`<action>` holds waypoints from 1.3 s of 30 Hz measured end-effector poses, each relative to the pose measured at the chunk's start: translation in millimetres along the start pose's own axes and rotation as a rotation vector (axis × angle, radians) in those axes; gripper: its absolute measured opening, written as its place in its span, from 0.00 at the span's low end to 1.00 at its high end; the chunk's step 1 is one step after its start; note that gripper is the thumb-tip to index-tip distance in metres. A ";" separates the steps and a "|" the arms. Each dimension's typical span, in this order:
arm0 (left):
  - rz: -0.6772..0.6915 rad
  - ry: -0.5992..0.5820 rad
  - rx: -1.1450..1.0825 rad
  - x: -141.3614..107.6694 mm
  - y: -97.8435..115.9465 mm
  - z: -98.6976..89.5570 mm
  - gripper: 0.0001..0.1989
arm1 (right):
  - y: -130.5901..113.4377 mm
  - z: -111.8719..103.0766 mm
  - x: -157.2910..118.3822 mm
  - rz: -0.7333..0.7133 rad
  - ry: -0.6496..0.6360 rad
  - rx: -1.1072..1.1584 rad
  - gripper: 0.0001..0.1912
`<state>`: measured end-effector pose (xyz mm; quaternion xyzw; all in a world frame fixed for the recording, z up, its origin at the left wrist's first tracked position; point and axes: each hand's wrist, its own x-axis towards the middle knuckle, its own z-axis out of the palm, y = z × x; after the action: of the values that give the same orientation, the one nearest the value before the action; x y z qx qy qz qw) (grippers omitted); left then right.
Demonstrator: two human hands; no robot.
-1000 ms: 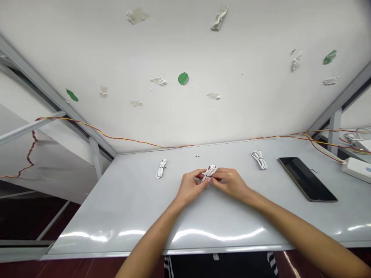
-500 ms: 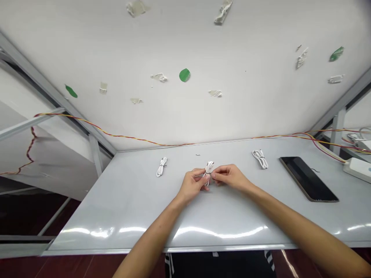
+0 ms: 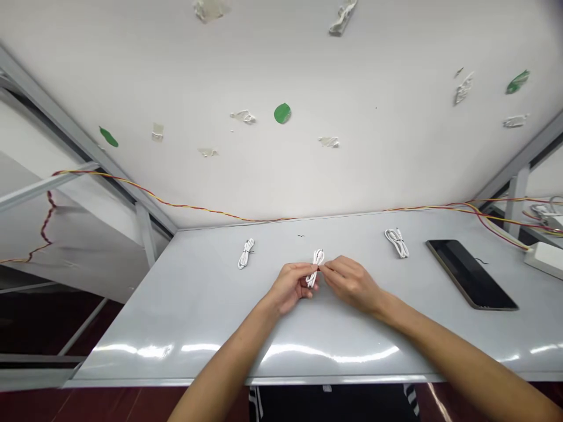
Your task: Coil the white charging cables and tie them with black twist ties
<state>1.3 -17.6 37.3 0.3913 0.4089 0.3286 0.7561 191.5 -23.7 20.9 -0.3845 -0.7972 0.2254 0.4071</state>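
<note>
My left hand [image 3: 288, 286] grips a folded bundle of white charging cable [image 3: 318, 256], thumb on top and fingers curled beneath. At the bundle's right side, the fingertips of my right hand [image 3: 354, 284] pinch at its middle, where a dark twist tie goes around it; the fingertips mostly hide the tie. A second white cable bundle [image 3: 247, 254], bound with a black tie, lies on the table to the left. To the right rests another tied white cable bundle [image 3: 397, 242]. A loose black twist tie [image 3: 301, 235] lies behind my hands.
A dark-screened phone or tablet [image 3: 471, 274] lies on the grey table [image 3: 189, 305] at the right, with a thin black tie [image 3: 482, 261] beside it. Near the right edge is a white power strip [image 3: 545, 258]. Red and yellow wires [image 3: 211, 210] run along the back wall.
The cable bundle has tilted and lowered slightly in my left hand. My right hand has turned over, its back now facing up, with the fingertips still pinched at the bundle's side.
</note>
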 end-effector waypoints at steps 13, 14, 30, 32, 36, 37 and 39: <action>0.259 0.039 0.218 2.3 -6.9 3.8 0.22 | 3.1 -12.3 11.2 0.796 -0.272 1.016 0.12; 0.246 0.033 0.216 2.1 -6.6 4.3 0.22 | 3.3 -11.4 10.9 0.796 -0.267 1.018 0.11; 0.464 0.303 0.532 6.3 -15.7 5.7 0.15 | 8.2 -1.5 9.5 0.727 -0.091 0.800 0.17; 0.443 0.278 0.483 6.2 -15.8 4.8 0.16 | 9.6 -2.3 8.8 0.757 -0.156 0.903 0.16; 0.209 0.073 0.137 3.3 -9.3 1.8 0.27 | 9.4 -8.8 8.7 0.826 -0.293 1.152 0.13; 0.174 0.032 0.066 2.6 -7.4 1.1 0.28 | 8.9 -9.9 8.8 0.824 -0.297 1.175 0.13; 0.136 -0.017 -0.017 1.8 -4.6 0.1 0.29 | 7.4 -10.4 9.2 0.799 -0.295 1.182 0.14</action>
<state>3.0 -18.3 32.7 0.4147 0.3721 0.3794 0.7387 199.9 -11.5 26.1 -0.3279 -0.3875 0.7993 0.3217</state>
